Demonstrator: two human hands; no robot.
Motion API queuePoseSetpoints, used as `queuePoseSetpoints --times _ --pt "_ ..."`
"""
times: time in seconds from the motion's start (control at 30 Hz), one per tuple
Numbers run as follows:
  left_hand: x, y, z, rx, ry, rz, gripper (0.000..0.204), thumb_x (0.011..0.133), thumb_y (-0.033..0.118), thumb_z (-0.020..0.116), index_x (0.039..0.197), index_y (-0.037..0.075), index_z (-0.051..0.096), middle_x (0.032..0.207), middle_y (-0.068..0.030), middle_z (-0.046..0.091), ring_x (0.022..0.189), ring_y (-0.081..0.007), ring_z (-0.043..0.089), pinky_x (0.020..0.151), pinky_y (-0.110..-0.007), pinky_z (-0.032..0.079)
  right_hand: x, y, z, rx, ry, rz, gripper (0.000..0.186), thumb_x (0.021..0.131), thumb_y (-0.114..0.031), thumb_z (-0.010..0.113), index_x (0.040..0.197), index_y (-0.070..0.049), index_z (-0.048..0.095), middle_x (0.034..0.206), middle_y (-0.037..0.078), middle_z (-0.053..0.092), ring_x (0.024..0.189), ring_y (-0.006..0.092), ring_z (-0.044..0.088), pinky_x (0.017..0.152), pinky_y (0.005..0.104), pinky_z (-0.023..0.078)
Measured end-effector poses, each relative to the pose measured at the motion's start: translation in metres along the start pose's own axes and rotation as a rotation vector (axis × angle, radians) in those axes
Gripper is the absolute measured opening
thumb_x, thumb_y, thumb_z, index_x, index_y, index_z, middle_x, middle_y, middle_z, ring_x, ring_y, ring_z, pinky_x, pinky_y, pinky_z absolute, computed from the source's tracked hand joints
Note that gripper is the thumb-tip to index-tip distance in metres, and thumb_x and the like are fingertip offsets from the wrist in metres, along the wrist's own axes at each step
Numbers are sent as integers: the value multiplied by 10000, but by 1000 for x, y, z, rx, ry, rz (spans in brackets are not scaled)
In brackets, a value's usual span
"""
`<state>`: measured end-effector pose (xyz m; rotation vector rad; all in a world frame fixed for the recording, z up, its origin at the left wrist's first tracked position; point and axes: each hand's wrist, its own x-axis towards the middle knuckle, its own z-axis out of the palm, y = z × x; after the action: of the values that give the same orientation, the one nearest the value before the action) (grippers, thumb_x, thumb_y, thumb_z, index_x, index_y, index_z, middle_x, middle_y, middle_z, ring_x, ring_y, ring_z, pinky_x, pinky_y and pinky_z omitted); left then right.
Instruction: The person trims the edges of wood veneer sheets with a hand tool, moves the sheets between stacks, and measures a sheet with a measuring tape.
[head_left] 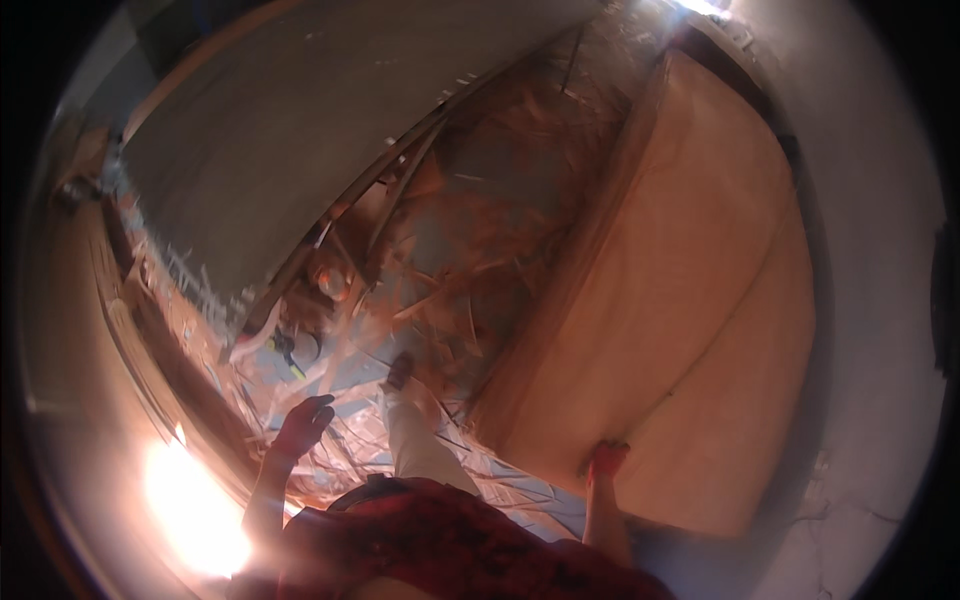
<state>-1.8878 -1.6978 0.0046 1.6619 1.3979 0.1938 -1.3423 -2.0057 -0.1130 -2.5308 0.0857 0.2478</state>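
Observation:
My left hand (303,425), in a reddish glove with dark fingertips, hangs over the littered floor at lower left. Its fingers are stretched out and apart, with nothing in them. My right hand (607,458), gloved in red, rests at the near edge of a large stack of tan wood sheets (690,290). Its fingers look curled, and what lies under them, if anything, is hidden. A thin dark line, a crack or a seam, crosses the top sheet beyond that hand.
A large grey-brown board or stack (330,120) fills the upper left. Between the stacks, wood strips and scraps (470,290) cover the floor. A yellow-green tool (288,352) lies beside a pale round object (306,347). Long boards (130,340) line the left, near a bright light (190,510).

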Motion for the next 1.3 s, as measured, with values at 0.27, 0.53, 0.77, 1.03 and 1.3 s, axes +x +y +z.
queuePoseSetpoints --times 0.27,0.53,0.77,1.03,1.3 --pt "224 96 1 66 -128 301 377 873 216 709 1208 55 644 1097 -152 684 1032 -282 664 899 -377 513 -2 -16 -18 -132 87 93 547 807 -125 679 1268 54 445 1203 292 581 1088 446 597 913 496 505" --pt "431 352 70 216 -168 699 585 862 377 697 1286 13 525 1187 -217 610 1105 -375 587 951 -440 468 15 -24 -15 -23 71 101 501 764 -118 698 1179 52 472 1080 269 626 1019 425 618 890 461 494" --pt "573 565 238 340 -121 1155 685 829 411 683 1332 4 457 1316 -197 498 1259 -369 429 1069 -463 324 13 -151 -4 719 2 362 226 799 -33 704 985 -54 580 790 43 618 627 133 607 494 268 465" --pt "675 712 404 380 -84 1244 722 714 383 759 1271 49 443 1310 -153 448 1247 -328 396 1056 -467 308 119 -320 110 457 49 560 360 836 -214 685 1114 -16 569 1007 79 574 713 165 585 521 330 511" --pt "763 715 437 469 -83 1250 519 805 230 696 1257 66 500 1235 -148 546 1129 -298 544 953 -426 431 141 -317 148 405 165 551 241 808 -78 681 985 19 549 1077 122 478 827 257 566 656 398 509"
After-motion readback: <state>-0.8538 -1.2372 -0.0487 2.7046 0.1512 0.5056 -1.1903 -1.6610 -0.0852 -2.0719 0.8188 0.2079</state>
